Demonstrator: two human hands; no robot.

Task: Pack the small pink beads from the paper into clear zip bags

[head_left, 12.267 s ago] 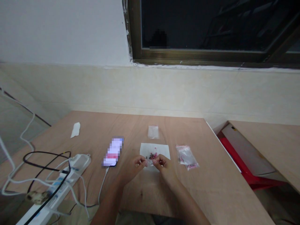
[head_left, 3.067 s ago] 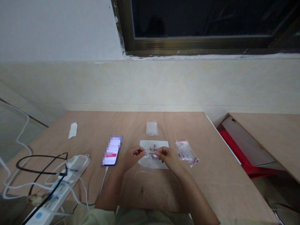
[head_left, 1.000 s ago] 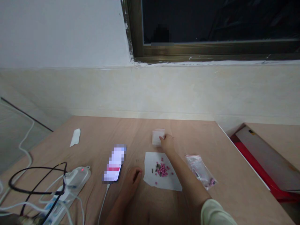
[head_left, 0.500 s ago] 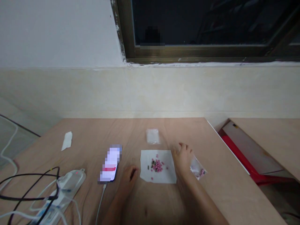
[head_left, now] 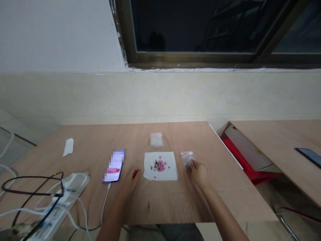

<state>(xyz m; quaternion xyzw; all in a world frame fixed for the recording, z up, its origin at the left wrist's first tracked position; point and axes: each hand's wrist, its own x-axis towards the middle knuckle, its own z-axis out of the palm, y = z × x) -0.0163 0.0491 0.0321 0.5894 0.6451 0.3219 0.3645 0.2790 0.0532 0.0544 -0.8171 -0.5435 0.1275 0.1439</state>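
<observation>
Plastic bag [head_left: 187,158]: lying on the bench [head_left: 175,197] at my right, just beyond the paper's right edge, its reddish-edged end toward the wall; whether it is sealed I cannot make out.
My right hand [head_left: 200,174]: reaching in at the bag's right side, fingers bent and their tips at its edge; they look to be touching the plastic, but I cannot tell whether they grip it.
My left hand [head_left: 131,178]: resting on the bench between phone and paper, fingers loosely curled; whether anything sits inside the curl I cannot tell.
Loose on the paper: a heap of small pink pieces [head_left: 160,165] near the middle of my white sheet of paper [head_left: 170,174], with several strays around it and a few dark pieces [head_left: 151,167] on its left side.
Inside the bag: more small coloured pieces, bunched toward the end nearer me.
Far bag [head_left: 156,140]: flat on the bench past the paper, neither of my hands on it; its contents are too faint to read.
How far along: partway, I judge; one lot lies out on the paper, another is bagged, and the heap is mixed, pink and dark unsorted.
Off to my left: the phone [head_left: 114,167] on its white cable [head_left: 104,202], then the power strip [head_left: 69,190].
</observation>
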